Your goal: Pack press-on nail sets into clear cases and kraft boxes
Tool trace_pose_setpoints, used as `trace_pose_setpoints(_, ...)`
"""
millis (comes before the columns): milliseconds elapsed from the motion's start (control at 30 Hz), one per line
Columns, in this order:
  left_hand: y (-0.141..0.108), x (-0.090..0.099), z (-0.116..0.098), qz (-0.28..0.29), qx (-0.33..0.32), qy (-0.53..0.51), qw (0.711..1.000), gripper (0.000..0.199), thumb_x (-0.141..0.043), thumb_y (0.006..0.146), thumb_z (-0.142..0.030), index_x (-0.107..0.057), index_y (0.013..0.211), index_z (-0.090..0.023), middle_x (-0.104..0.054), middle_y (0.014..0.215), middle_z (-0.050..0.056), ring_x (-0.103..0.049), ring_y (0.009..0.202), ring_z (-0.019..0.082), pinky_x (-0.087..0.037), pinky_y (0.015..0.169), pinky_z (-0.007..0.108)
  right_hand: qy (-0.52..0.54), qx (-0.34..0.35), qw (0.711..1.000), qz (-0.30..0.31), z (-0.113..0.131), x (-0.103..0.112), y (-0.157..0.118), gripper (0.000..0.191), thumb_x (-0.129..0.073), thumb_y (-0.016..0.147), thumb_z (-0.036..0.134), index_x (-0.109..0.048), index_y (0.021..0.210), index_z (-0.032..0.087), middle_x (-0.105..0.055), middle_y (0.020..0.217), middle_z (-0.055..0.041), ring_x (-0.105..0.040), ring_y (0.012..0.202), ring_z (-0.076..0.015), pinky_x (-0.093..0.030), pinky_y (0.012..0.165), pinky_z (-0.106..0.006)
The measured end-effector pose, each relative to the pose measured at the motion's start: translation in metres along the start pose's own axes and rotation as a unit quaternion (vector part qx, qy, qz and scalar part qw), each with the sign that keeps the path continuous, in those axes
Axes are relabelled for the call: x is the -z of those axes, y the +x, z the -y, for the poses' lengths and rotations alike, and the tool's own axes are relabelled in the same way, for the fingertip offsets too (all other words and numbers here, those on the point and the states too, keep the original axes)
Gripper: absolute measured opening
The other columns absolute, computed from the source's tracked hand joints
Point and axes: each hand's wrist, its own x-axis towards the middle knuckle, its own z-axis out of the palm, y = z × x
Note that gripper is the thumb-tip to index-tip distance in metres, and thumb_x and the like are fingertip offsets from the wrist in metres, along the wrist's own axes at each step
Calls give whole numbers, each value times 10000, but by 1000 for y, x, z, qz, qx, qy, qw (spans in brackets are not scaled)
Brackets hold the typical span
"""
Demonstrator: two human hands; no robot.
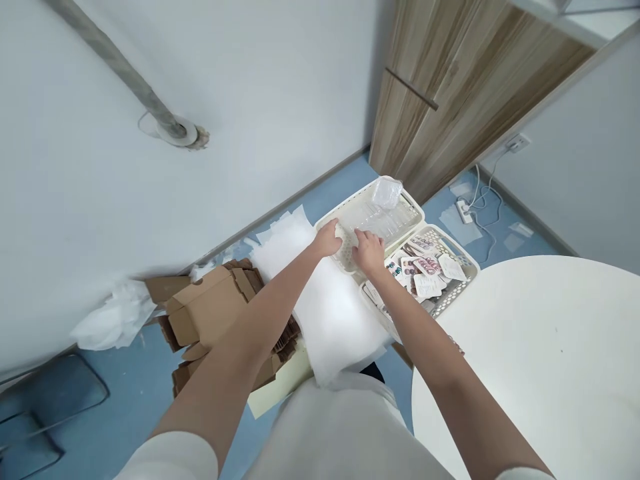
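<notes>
My left hand (329, 238) is at the left end of a cream plastic basket (345, 212), its fingers curled down by the rim. My right hand (369, 252) reaches over the near side of the same basket, fingers bent inward. What either hand grips is too small to make out. Clear plastic bags (377, 219) lie inside the basket, and a bundle of clear packets (387, 193) rests at its far end. Close to my right wrist, a second cream basket (470, 263) holds several printed cards (428, 267), some lying face down.
White foam sheets (340, 313) are stacked below my hands. Folded brown cardboard boxes (210, 300) lie to the left, near a white plastic bag (117, 317). A round white table (540, 347) stands at right. Behind are a wooden cabinet (425, 80) and a power strip (464, 212) with cables.
</notes>
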Motion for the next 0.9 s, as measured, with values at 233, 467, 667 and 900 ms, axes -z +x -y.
trace_pose_setpoints(233,40,-14,8,20,-3,36,999,744,-510,618,-30,-273,1318,-113,-390,1315,132,-443,1149,245,-353,964,337,-23,21,999,9,-3,-17,25,283,-419,781,157,-514,1047,175,-591,968,-116,-485,928,-248,-190,892,-421)
trace_pose_setpoints(467,34,-18,20,-14,1,20,1000,678,-524,610,-35,-354,1251,-177,-430,1252,84,-526,1019,200,-412,901,325,-26,8,999,17,0,-25,29,190,-427,756,126,-573,867,175,-639,775,-98,-481,903,-263,-81,936,-511)
trace_pose_setpoints(667,0,4,3,-82,-57,13,995,656,-541,606,-45,-381,1231,-163,-444,1167,95,-493,1030,195,-371,933,323,126,3,992,-23,0,-6,18,277,-452,756,249,-561,993,155,-605,942,-105,-504,891,-237,-302,860,-422)
trace_pose_setpoints(900,-68,13,-15,-102,-90,-168,976,527,-589,670,-193,-436,1175,-175,-516,987,52,-542,853,134,-434,792,293,455,-49,885,-81,5,31,-44,387,-514,732,364,-488,1071,180,-565,771,-2,-544,687,-124,-437,687,-282)
